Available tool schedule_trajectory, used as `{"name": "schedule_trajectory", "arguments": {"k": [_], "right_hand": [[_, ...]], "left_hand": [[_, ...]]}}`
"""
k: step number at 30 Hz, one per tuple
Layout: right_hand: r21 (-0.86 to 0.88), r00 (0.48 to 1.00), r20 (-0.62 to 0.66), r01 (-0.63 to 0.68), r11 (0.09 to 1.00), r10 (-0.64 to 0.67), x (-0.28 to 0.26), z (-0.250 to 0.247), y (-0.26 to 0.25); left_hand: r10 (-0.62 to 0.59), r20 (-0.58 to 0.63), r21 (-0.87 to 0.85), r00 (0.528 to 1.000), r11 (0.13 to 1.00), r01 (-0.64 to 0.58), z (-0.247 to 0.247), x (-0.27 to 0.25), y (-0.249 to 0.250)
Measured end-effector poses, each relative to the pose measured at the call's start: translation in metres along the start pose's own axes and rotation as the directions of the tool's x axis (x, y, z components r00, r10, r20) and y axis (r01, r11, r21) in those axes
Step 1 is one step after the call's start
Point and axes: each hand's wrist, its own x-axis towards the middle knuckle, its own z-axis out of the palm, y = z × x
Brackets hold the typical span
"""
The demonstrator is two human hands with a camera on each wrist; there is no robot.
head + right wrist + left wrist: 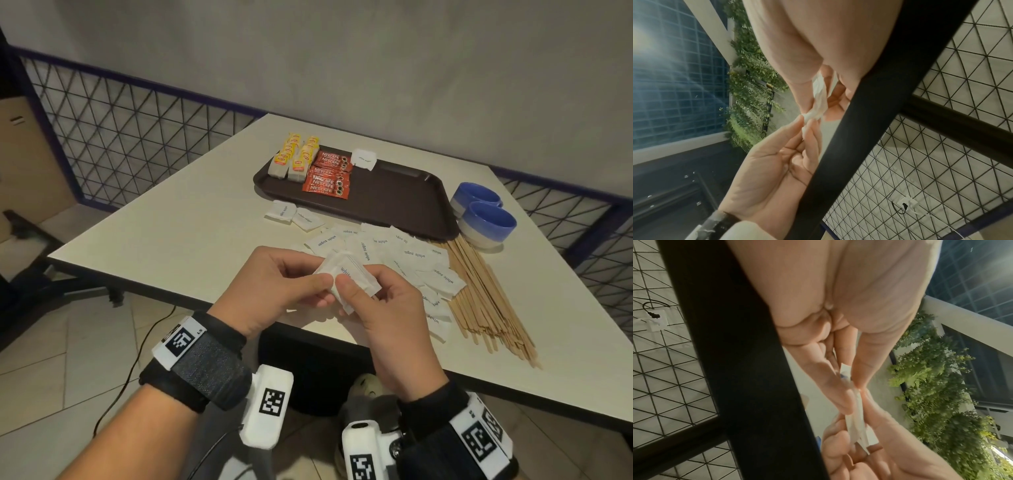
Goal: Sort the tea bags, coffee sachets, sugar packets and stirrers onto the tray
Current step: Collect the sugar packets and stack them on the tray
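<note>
Both hands hold a small stack of white sugar packets (347,274) above the table's near edge. My left hand (291,284) pinches the stack from the left; my right hand (373,301) grips it from the right with the thumb on top. The wrist views show the same stack of sugar packets (856,421) (819,100) edge-on between the fingers. A brown tray (404,198) carries yellow tea bags (296,156), red coffee sachets (329,176) and one sugar packet (364,158) at its far rim. Loose sugar packets (411,255) and wooden stirrers (486,298) lie on the table.
Two blue-and-white bowls (486,219) stand right of the tray. Two more sugar packets (294,216) lie apart in front of the tray's left end. A wire-mesh fence (137,144) runs behind the white table (171,233). The floor shows below the near edge.
</note>
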Motion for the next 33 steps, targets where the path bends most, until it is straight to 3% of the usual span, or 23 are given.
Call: {"name": "schedule_trajectory", "arguments": {"k": [19,23,26,28,30,32,33], "right_hand": [[-0.054,0.993,-0.007,-0.119,0.991,0.118,0.003,-0.002,-0.001],[-0.243,0.986,0.096,-0.109,0.964,0.136,0.012,-0.009,-0.022],[-0.427,0.971,0.212,-0.006,0.904,0.106,0.040,-0.022,-0.062],[-0.510,0.974,0.221,0.074,0.857,0.048,0.072,-0.030,-0.094],[-0.573,0.983,0.184,0.125,0.810,-0.021,0.116,-0.036,-0.123],[-0.655,0.988,0.142,0.136,0.744,-0.056,0.171,-0.038,-0.139],[-0.698,0.990,0.128,0.131,0.704,-0.057,0.200,-0.039,-0.141]], "left_hand": [[0.035,-0.034,0.084,0.999,0.996,-0.033,0.001,-0.001,0.000],[0.070,-0.007,0.070,0.997,0.995,-0.070,0.000,-0.002,0.000],[0.123,-0.097,0.041,0.988,0.992,-0.120,-0.001,-0.001,-0.004],[0.203,-0.169,0.102,0.964,0.977,-0.188,-0.002,0.002,-0.008],[0.406,-0.156,0.390,0.900,0.863,-0.322,-0.005,0.005,-0.011],[0.568,-0.001,0.695,0.823,0.592,-0.407,-0.009,0.008,-0.013],[0.566,0.045,0.758,0.823,0.517,-0.397,-0.010,0.011,-0.016]]}}
